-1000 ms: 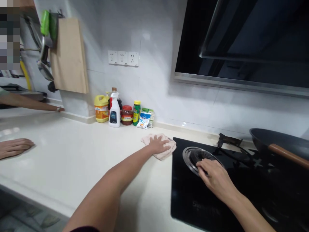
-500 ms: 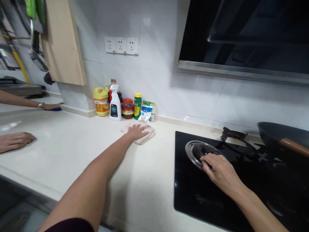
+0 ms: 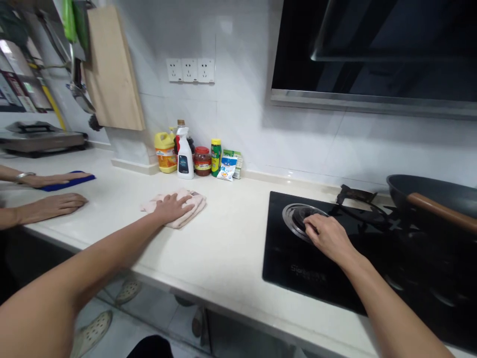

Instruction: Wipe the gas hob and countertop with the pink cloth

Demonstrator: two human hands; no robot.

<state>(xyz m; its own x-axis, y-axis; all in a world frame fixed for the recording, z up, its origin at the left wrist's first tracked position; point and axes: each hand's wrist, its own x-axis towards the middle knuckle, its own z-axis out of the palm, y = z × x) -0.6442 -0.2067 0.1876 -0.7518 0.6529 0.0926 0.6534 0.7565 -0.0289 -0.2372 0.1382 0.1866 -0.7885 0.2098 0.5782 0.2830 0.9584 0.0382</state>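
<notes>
My left hand point(image 3: 172, 208) lies flat, fingers slightly spread, on a folded pale pink cloth point(image 3: 196, 203) on the white counter. My right hand point(image 3: 328, 234) is over the near-left burner point(image 3: 292, 219) of the black glass stove point(image 3: 278, 258). Its fingers are curled and pressed together; their tips are partly hidden, so I cannot make out what they hold, if anything. At the left edge, another person has one hand point(image 3: 59, 179) on a blue cloth point(image 3: 80, 181) and the other hand point(image 3: 55, 208) resting on the counter.
Along the wall stand a yellow jug point(image 3: 166, 151), a white spray bottle point(image 3: 185, 156), a red-lidded jar point(image 3: 202, 161), a green bottle point(image 3: 216, 158) and a small white-blue packet point(image 3: 227, 169). A dark wok point(image 3: 428, 189) with a wooden handle sits at right, under the range hood point(image 3: 357, 99).
My left hand has slid the pink cloth left and slightly nearer along the counter. The other person's blue cloth shows more fully now. My right hand stays at the burner.
</notes>
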